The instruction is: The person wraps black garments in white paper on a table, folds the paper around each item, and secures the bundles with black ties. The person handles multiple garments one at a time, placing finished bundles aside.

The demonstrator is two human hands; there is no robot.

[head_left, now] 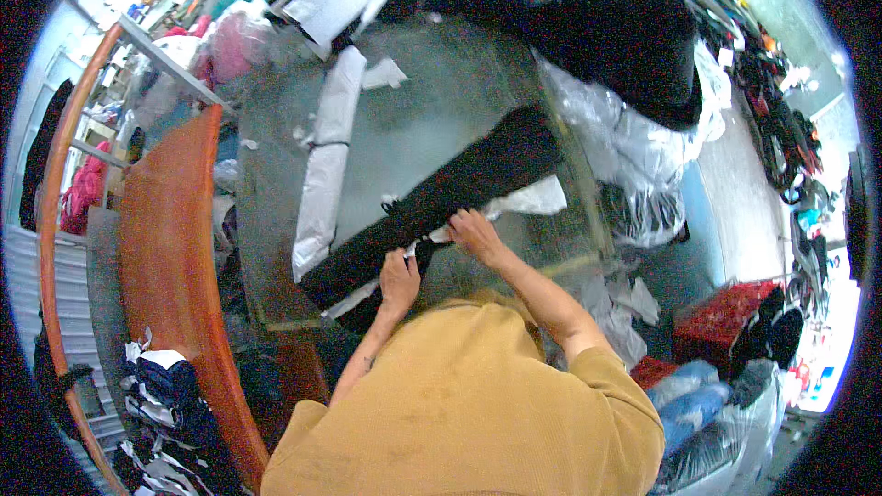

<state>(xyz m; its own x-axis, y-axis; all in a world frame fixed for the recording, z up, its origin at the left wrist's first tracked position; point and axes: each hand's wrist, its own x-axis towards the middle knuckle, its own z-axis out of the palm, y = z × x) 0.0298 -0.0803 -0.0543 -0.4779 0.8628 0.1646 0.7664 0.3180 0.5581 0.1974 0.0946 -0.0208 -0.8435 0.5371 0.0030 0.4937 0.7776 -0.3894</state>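
Observation:
A long, dark bundle of folded fabric (469, 165) lies aslant across the table before me, with a thin dark tie (393, 208) around its middle. White paper (535, 198) sticks out along its near edge. My left hand (400, 280) is closed at that edge, pinching a bit of the white paper. To its right, my right hand (475, 231) is also closed on the paper edge, its fingers resting against the dark fabric. A short dark strip hangs between the two hands. The fingertips are partly hidden.
Another narrow white wrapped bundle (329, 165), tied with a dark band, lies on the grey table (413, 115). A large black fabric heap (616, 37) and clear plastic bags (634, 156) border the far right. An orange-brown board (175, 239) stands left; a red box (721, 321) sits right.

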